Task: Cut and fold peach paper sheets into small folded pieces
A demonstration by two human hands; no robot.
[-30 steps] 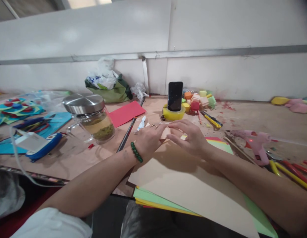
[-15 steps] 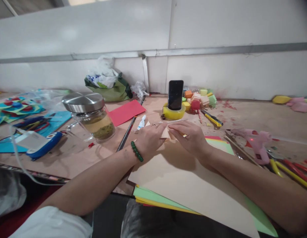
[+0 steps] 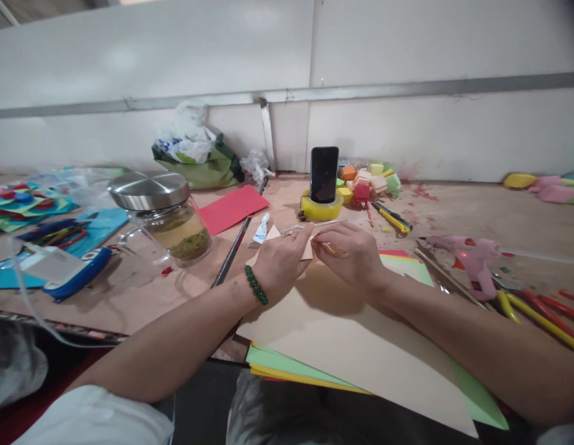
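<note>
Over the far end of a stack of coloured paper sheets (image 3: 361,346), my two hands meet at a small piece of peach paper (image 3: 308,252). My left hand (image 3: 283,252), a green bead bracelet at its wrist, is closed with thumb and fingers on that paper. My right hand (image 3: 354,253) pinches the paper's right edge with its fingertips curled in. Most of the piece is hidden by my fingers. Just beyond my hands lies a thin clear stick (image 3: 330,224). A pale paper corner (image 3: 272,233) shows beside my left knuckles.
A phone (image 3: 324,174) stands in a yellow tape roll (image 3: 321,207), with folded paper pieces (image 3: 363,185) behind it. A yellow cutter (image 3: 392,217) and pink glue gun (image 3: 472,259) lie right. A glass tea jar (image 3: 168,222), red paper (image 3: 233,208) and blue-handled tool (image 3: 78,275) are left.
My right hand's fingers have curled in more tightly at the paper's edge. My left hand keeps its hold. The whole view has shifted slightly.
</note>
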